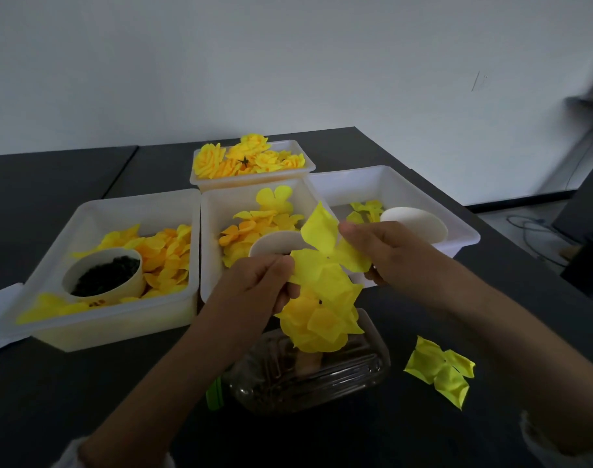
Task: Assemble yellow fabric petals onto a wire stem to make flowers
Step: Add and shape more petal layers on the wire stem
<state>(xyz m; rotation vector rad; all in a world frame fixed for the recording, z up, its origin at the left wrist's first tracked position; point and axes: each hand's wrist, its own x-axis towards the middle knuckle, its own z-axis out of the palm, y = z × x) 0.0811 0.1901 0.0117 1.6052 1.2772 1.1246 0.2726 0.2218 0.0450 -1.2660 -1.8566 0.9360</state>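
head view: the left hand (259, 285) and right hand (386, 251) both pinch a thin yellow fabric petal piece (325, 251) above the half-built yellow flower (322, 319), so its centre hole should probably stay aligned over the hidden wire while sliding down.

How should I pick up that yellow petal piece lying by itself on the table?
Pinch one outer lobe of the loose petal piece from above. It lies nearly flat on the dark table, right of the clear plastic bottle, and its crinkled edges seem slightly raised, so fingers can probably slip under there.
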